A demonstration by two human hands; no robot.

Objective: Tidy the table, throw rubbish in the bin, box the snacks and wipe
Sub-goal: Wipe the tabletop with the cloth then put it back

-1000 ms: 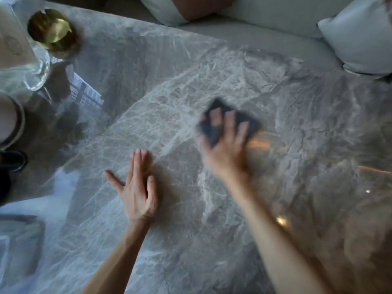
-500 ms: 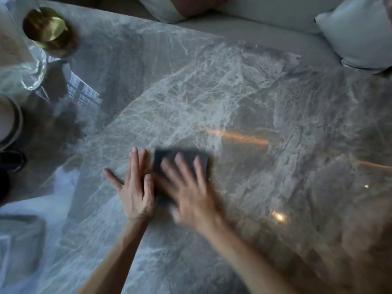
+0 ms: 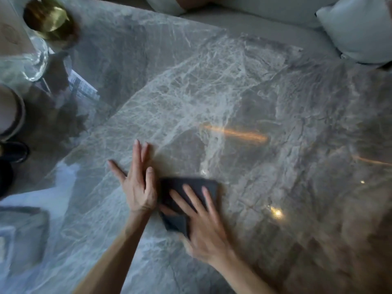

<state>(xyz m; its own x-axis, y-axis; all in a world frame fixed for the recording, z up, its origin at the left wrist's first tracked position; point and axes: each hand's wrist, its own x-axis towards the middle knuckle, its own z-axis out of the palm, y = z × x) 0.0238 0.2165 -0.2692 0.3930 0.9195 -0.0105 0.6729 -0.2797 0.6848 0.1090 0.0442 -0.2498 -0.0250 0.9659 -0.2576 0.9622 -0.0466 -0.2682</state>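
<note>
My right hand (image 3: 206, 229) is smeared by motion, so I cannot read its grip on the dark cloth (image 3: 188, 195), partly covered by its fingers. The glass vessel (image 3: 31, 60), a pale bowl (image 3: 10, 113) and dark objects (image 3: 12, 153) are cut off at the left edge.

Glossy grey marble worktop (image 3: 212, 85) with white veins and warm orange light glints, pale sofa (image 3: 265, 24) beyond its far edge, white cushion (image 3: 358, 28) at the sofa's right
</note>
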